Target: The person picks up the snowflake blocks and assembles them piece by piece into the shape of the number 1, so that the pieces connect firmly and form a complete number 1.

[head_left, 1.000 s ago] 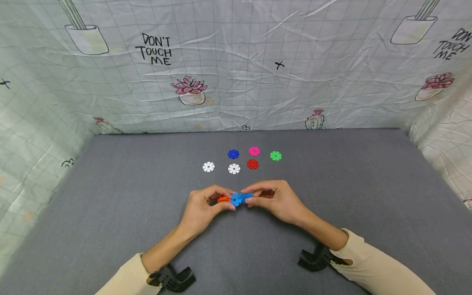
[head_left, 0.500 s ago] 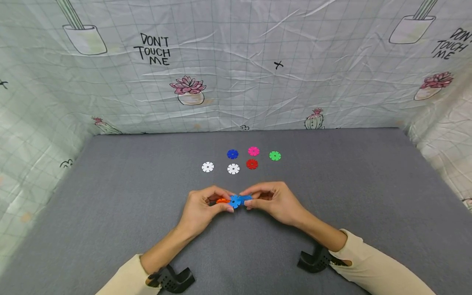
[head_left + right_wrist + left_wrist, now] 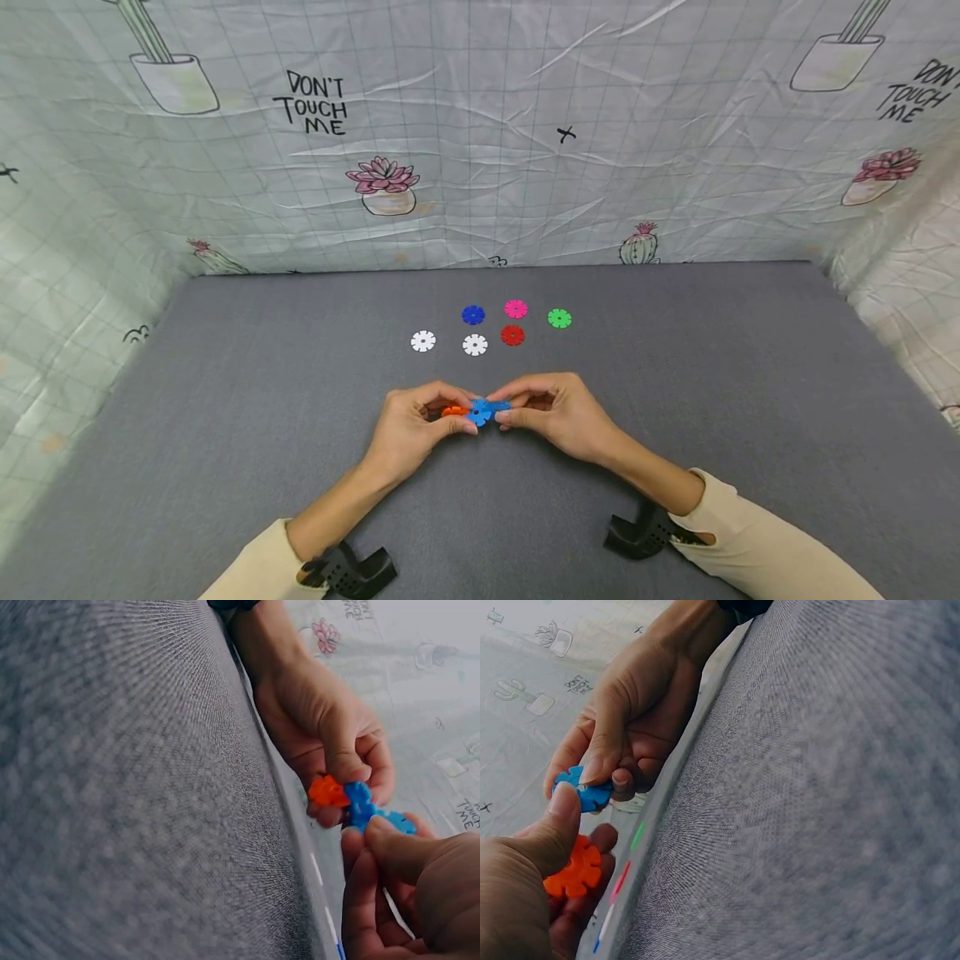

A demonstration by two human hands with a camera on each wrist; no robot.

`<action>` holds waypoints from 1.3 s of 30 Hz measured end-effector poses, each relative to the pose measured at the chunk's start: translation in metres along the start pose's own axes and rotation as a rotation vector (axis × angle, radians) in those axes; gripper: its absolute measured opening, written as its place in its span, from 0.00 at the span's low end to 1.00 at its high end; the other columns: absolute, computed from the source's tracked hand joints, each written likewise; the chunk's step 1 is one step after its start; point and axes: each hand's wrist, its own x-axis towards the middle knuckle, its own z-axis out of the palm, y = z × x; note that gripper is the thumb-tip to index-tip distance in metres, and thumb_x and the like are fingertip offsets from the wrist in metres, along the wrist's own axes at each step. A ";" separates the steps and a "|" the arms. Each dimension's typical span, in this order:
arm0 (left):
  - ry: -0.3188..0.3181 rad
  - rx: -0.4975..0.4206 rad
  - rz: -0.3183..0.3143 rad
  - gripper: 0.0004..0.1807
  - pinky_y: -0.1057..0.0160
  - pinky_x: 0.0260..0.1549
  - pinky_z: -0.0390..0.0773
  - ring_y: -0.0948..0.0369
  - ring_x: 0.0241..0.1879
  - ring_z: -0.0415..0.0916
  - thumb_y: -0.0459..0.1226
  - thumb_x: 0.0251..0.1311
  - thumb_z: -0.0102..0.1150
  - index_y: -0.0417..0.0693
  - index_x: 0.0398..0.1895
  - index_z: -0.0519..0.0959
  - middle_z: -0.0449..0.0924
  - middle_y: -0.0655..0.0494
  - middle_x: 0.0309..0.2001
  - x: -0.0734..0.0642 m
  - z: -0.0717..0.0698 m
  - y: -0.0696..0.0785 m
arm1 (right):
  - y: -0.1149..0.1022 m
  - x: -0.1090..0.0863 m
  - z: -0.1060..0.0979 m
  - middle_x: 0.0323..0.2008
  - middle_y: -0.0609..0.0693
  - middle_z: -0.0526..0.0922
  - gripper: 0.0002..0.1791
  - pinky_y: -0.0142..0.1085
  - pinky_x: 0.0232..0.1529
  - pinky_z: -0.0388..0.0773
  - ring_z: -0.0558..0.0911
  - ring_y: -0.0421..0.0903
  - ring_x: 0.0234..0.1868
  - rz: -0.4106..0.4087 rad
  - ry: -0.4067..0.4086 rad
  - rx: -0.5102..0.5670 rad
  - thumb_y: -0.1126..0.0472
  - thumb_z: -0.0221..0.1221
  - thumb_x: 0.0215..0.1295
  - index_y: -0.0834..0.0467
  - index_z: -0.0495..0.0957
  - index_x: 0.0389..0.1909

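At the middle of the table, both hands hold a small joined cluster of notched plastic discs. My left hand (image 3: pixel 408 425) pinches a light blue disc (image 3: pixel 478 412), seen nearly face-on in the head view, between thumb and fingers. An orange disc (image 3: pixel 581 870) joins that blue one on its left and lies inside the left hand's curled fingers. The right hand (image 3: pixel 566 417) pinches a second blue disc (image 3: pixel 399 822), set crosswise against the first at its right edge. Fingers partly cover all three discs.
Beyond the hands, loose notched discs lie flat on the grey table (image 3: pixel 262 375): two white, including one (image 3: pixel 423 341) at left, plus blue (image 3: pixel 473 315), pink (image 3: pixel 516 309), red (image 3: pixel 513 335) and green (image 3: pixel 559 318). A printed cloth (image 3: pixel 480 125) hangs behind the table.
Both hands have come slightly closer to the body with the discs. The right hand's blue disc sits a little closer in against the left hand's blue disc. The loose discs stay put.
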 end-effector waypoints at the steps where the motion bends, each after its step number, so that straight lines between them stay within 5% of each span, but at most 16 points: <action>1: -0.002 0.002 -0.005 0.11 0.64 0.33 0.81 0.56 0.35 0.83 0.24 0.43 0.71 0.39 0.32 0.83 0.85 0.48 0.34 0.000 0.000 -0.001 | 0.000 0.000 0.000 0.26 0.49 0.85 0.11 0.38 0.28 0.80 0.83 0.52 0.27 0.000 0.004 -0.007 0.66 0.68 0.56 0.56 0.85 0.41; 8: -0.001 0.071 -0.004 0.13 0.65 0.35 0.80 0.59 0.33 0.83 0.28 0.45 0.72 0.40 0.37 0.84 0.85 0.52 0.35 0.001 0.000 -0.004 | -0.002 0.003 -0.008 0.30 0.45 0.86 0.12 0.35 0.30 0.80 0.84 0.47 0.30 0.010 0.014 -0.123 0.61 0.68 0.57 0.53 0.86 0.43; 16: 0.003 0.083 0.003 0.13 0.63 0.38 0.80 0.57 0.35 0.83 0.28 0.46 0.71 0.41 0.38 0.84 0.85 0.53 0.38 0.003 -0.001 -0.004 | -0.021 0.005 -0.013 0.30 0.48 0.85 0.08 0.33 0.33 0.79 0.82 0.47 0.29 0.055 0.081 -0.190 0.67 0.68 0.55 0.60 0.86 0.38; 23: -0.048 0.104 -0.035 0.15 0.62 0.40 0.79 0.56 0.36 0.81 0.24 0.47 0.70 0.36 0.41 0.82 0.84 0.48 0.38 0.005 -0.001 0.014 | -0.044 0.003 -0.006 0.29 0.52 0.85 0.06 0.33 0.30 0.79 0.83 0.51 0.28 0.034 0.128 -0.236 0.71 0.67 0.55 0.63 0.85 0.35; 31: -0.100 0.137 0.057 0.17 0.65 0.39 0.78 0.60 0.40 0.79 0.31 0.54 0.69 0.43 0.48 0.82 0.83 0.57 0.43 0.004 -0.003 -0.003 | -0.009 0.004 -0.003 0.28 0.44 0.85 0.07 0.34 0.29 0.80 0.84 0.44 0.27 0.007 0.156 -0.228 0.66 0.70 0.53 0.55 0.86 0.33; 39: -0.095 0.141 0.070 0.17 0.66 0.39 0.78 0.61 0.40 0.80 0.34 0.52 0.71 0.41 0.47 0.83 0.84 0.58 0.42 0.004 -0.004 -0.002 | -0.040 0.002 0.004 0.27 0.51 0.86 0.05 0.35 0.30 0.80 0.85 0.47 0.28 0.008 0.139 -0.207 0.70 0.68 0.53 0.63 0.85 0.32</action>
